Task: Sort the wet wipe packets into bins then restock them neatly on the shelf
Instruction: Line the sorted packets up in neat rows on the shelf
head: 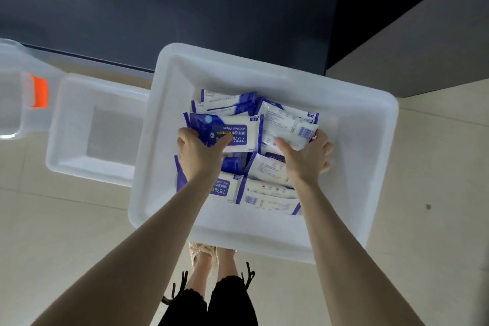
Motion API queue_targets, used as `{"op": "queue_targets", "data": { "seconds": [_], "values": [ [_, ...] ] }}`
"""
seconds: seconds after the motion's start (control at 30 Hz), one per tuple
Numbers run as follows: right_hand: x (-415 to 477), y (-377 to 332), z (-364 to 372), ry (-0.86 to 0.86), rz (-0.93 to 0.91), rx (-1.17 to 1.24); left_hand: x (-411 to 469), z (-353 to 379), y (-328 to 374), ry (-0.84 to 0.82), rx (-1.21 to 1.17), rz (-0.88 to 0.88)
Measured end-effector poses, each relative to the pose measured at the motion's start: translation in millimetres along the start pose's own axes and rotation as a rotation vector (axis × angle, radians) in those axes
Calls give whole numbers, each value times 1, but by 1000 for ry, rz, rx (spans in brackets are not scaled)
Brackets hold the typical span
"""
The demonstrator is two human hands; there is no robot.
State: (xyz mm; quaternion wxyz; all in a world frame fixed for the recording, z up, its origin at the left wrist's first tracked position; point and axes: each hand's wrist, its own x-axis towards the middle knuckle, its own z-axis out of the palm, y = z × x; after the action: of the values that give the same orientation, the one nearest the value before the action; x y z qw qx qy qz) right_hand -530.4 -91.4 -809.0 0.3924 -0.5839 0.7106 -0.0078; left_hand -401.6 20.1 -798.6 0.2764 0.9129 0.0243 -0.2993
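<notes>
A large white bin (370,156) stands on the floor and holds several blue-and-white wet wipe packets. Both my arms reach down into it. My left hand (199,156) grips a packet lying face up, the alcohol wipes packet (238,132), with the thumb on top of it. My right hand (307,159) grips a packet turned back side up, the barcode packet (291,127), at the right of the pile. More packets (267,193) lie under and in front of my wrists.
A smaller white bin (68,140) sits to the left, touching the large one. A clear container with an orange latch (39,91) is at the far left. A dark cabinet front (185,8) runs along the back. Pale floor tiles lie around; my feet are below the bin.
</notes>
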Motion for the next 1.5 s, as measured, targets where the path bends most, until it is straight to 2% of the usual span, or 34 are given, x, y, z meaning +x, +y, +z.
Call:
{"op": "queue_targets", "data": {
  "seconds": [0.2,0.33,0.43,0.53,0.7,1.0,1.27,1.4,1.5],
  "values": [
    [2,-6,-8,25,-1,123,-6,7,-2,100,58,80],
    [-7,-6,-18,46,6,252,-4,-4,6,46,55,49],
    [-19,-5,-29,-29,54,390,-6,-13,7,15,94,89],
    [-42,-11,-48,-159,46,525,-20,-27,8,-10,10,118],
    [-93,-24,-82,-328,13,593,-64,-71,13,-70,-245,-6],
    [-185,-101,-162,-597,24,788,-151,-206,75,-243,-580,21],
    [-273,-256,-238,-695,-210,942,-194,-369,156,-171,-601,239],
    [-326,-336,-259,-672,-470,900,-196,-452,194,-181,-599,355],
    [-364,-383,-266,-610,-724,752,-191,-515,218,-215,-623,428]
  ]
}}
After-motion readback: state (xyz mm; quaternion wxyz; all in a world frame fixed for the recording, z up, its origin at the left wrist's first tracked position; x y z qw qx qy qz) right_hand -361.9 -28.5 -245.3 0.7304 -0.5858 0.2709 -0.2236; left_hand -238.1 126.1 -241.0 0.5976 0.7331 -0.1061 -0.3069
